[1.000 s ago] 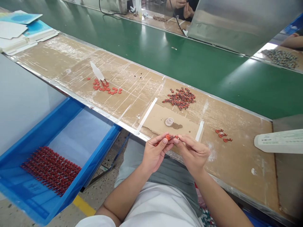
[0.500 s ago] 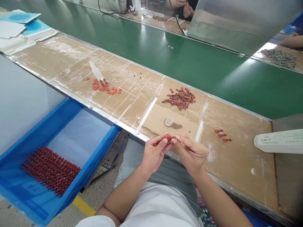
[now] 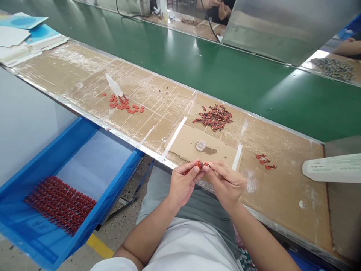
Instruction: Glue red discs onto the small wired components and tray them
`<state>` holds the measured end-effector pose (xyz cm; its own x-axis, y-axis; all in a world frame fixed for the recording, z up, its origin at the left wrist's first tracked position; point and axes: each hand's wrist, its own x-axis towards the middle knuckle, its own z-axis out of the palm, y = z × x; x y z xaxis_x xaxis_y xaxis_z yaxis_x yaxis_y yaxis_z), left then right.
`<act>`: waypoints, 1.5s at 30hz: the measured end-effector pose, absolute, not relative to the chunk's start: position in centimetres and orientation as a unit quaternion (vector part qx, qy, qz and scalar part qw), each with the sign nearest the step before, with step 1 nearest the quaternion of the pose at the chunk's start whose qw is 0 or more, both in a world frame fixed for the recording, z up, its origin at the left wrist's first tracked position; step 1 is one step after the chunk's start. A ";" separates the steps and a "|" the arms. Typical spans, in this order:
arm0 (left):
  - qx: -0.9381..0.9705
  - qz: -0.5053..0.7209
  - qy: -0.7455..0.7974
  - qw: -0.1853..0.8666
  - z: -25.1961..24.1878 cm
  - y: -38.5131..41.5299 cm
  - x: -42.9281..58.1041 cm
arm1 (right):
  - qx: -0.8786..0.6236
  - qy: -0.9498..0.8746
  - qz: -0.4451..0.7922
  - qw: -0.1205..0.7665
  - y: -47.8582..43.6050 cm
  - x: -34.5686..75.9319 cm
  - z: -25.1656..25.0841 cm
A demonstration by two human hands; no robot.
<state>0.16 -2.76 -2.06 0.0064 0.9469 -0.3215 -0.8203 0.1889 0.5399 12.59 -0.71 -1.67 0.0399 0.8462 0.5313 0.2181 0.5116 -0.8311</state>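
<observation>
Over the table's front edge, my left hand pinches a small red disc between thumb and fingers. My right hand meets it from the right, its fingertips closed on a small red-and-dark figure that touches the disc; my fingers partly hide both. Just beyond my hands, a small clear cup stands by a brown wet stain on a cardboard sheet. Behind that lies a heap of red-and-dark figures. To the right rest three figures on red discs.
Loose red discs lie left beside a white strip. A blue bin at lower left holds rows of red pieces. A white bottle lies at right. Beyond the table runs a green belt; a co-worker's hands show behind it.
Hardly anything differs. My two hands stay together on the disc and figure, with only a slight shift of the right fingers to the left.
</observation>
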 end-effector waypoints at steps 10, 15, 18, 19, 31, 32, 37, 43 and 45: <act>0.158 0.635 0.332 0.679 -2.3 -2.9 -0.1 | -0.397 -0.663 0.268 0.576 -0.5 12.9 -0.9; 0.180 0.630 0.344 0.673 -2.2 -3.0 0.0 | -0.406 -0.666 0.254 0.572 -0.5 13.1 -0.9; 0.187 0.627 0.347 0.672 -2.2 -3.1 0.2 | -0.400 -0.667 0.258 0.573 -0.5 13.3 -0.9; 0.188 0.626 0.348 0.672 -2.2 -3.1 0.2 | -0.398 -0.668 0.259 0.573 -0.5 13.3 -0.9; 0.195 0.624 0.358 0.667 -1.9 -3.0 0.4 | -0.403 -0.667 0.234 0.581 -0.4 13.5 -1.1; 0.192 0.623 0.359 0.668 -1.9 -3.0 0.4 | -0.405 -0.668 0.231 0.580 -0.3 13.6 -1.1; 0.173 0.631 0.359 0.666 -1.5 -2.9 0.5 | -0.415 -0.676 0.209 0.572 -0.1 13.5 -1.3; 0.173 0.636 0.367 0.656 -1.7 -3.0 0.7 | -0.430 -0.660 0.204 0.582 -0.2 13.3 -1.4; 0.180 0.634 0.372 0.654 -1.8 -3.0 0.8 | -0.436 -0.648 0.214 0.587 -0.3 13.2 -1.5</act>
<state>0.76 -3.00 -1.76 -0.0803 0.9629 -0.2577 -0.6949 0.1313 0.7070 13.16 -0.34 -1.48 0.0690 0.8168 0.5728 0.3136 0.5273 -0.7897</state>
